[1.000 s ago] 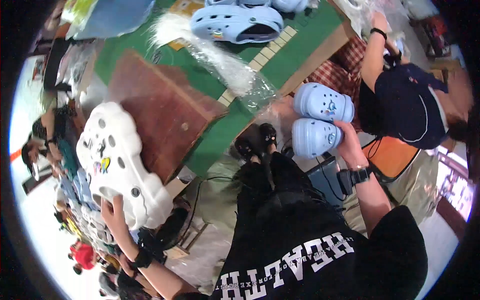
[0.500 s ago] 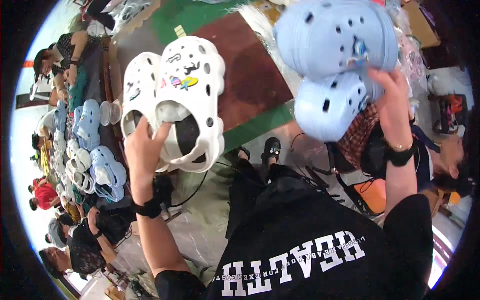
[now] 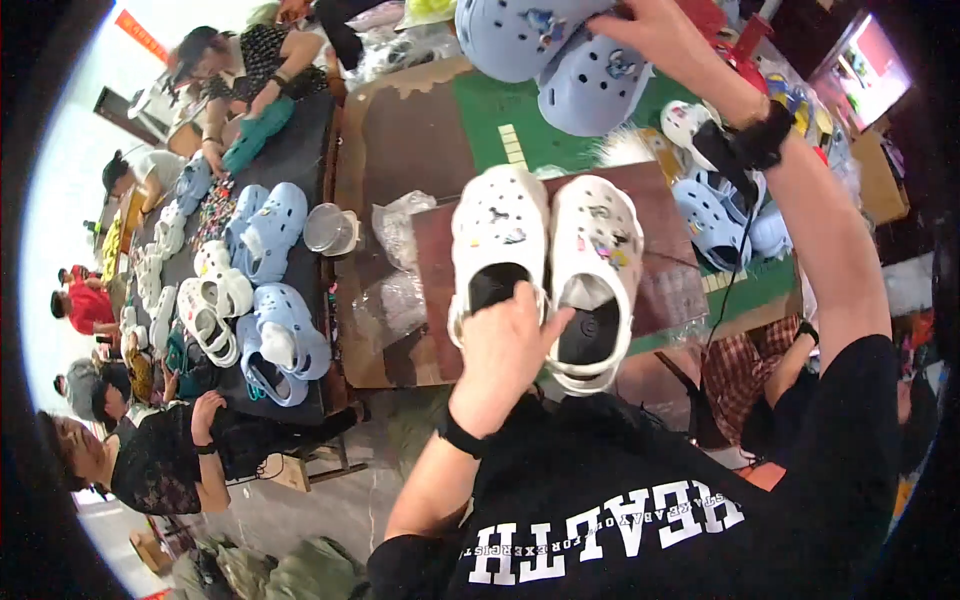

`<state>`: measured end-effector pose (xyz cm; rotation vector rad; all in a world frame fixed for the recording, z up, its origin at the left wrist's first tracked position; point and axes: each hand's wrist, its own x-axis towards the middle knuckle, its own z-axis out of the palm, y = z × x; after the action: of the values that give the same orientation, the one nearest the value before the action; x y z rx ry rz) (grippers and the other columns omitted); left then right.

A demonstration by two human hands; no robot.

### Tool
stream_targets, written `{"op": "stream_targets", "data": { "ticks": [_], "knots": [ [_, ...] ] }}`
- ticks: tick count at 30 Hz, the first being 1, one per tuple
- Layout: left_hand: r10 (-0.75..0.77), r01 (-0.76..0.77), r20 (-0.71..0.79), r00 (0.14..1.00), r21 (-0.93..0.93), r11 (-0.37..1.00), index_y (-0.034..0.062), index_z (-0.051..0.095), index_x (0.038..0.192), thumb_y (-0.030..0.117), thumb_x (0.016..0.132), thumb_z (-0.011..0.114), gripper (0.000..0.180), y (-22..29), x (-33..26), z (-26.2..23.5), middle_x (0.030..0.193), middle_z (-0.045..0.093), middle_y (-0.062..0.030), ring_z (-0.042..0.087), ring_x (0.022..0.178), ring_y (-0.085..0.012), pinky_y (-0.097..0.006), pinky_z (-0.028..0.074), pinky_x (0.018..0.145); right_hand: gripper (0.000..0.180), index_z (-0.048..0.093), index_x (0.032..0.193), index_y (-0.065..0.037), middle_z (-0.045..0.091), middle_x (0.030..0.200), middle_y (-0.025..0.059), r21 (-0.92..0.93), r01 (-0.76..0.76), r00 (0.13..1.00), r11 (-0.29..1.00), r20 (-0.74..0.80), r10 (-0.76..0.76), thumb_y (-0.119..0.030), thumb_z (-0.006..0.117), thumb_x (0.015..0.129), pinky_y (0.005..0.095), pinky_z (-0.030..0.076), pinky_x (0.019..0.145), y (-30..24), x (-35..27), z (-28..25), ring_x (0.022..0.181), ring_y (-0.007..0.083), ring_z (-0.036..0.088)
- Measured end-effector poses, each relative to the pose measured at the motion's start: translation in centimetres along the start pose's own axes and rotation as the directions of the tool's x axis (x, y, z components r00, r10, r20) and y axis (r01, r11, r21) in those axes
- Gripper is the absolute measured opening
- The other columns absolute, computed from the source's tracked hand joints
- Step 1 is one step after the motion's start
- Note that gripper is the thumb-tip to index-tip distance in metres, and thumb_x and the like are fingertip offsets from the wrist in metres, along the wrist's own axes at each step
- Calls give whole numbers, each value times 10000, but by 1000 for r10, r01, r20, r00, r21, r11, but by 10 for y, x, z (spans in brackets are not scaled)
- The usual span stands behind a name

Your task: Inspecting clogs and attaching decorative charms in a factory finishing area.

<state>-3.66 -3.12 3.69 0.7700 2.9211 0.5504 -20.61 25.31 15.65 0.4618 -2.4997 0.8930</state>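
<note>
A pair of white clogs (image 3: 597,218) with small colourful charms on the toes is over the brown board, side by side, toes pointing away from me. My left hand (image 3: 500,345) is closed at their heel openings, its thumb and fingers gripping the inner rims. Farther off, at the top edge, my right hand (image 3: 665,40) grips a pair of light blue clogs (image 3: 592,88) with charms. Its fingers are partly hidden behind them, and the picture cuts off the blue pair's far side.
The brown board (image 3: 660,275) lies on a green and brown table. Clear plastic bags (image 3: 400,230) are left of it. More blue clogs (image 3: 712,222) and a white clog sit at the right. A dark table (image 3: 312,150) at left holds several clogs, with people seated along it.
The white clogs have come over the brown board in my left hand. My right hand has carried the blue clogs farther away and leftward. The whole view has shifted too.
</note>
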Motion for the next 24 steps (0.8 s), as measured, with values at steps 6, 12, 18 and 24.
{"op": "stream_targets", "data": {
  "ticks": [6,12,18,24],
  "knots": [
    [94,-290,-507,857,-325,900,34,645,937,35,762,726,192,-44,-31,-54,897,670,-98,636,878,-294,-382,502,793,431,637,1217,-186,687,939,175,-404,327,922,854,336,-193,-136,593,792,472,522,777,11,71,132,864,362,662],
    [-460,213,-378,804,-539,815,-4,641,914,25,889,605,52,-164,-83,-16,890,673,-105,631,857,-248,-340,488,779,182,657,890,-161,635,747,76,-212,737,630,642,561,-537,-51,582,766,479,375,1072,-2,80,263,845,273,654],
    [-666,529,-44,745,-569,630,42,648,943,118,907,616,90,-267,-128,107,869,655,-127,629,813,-306,-394,486,712,20,607,785,-187,591,742,7,-143,873,401,467,756,-517,-172,606,798,420,434,819,-15,74,355,944,210,573],
    [-528,426,-67,847,-508,748,48,607,921,105,892,604,64,-288,-76,171,856,626,-136,606,857,-332,-431,484,724,162,692,753,-92,622,751,181,-24,769,315,639,884,-345,-193,570,789,444,535,617,76,71,348,743,359,653]
  ]
}}
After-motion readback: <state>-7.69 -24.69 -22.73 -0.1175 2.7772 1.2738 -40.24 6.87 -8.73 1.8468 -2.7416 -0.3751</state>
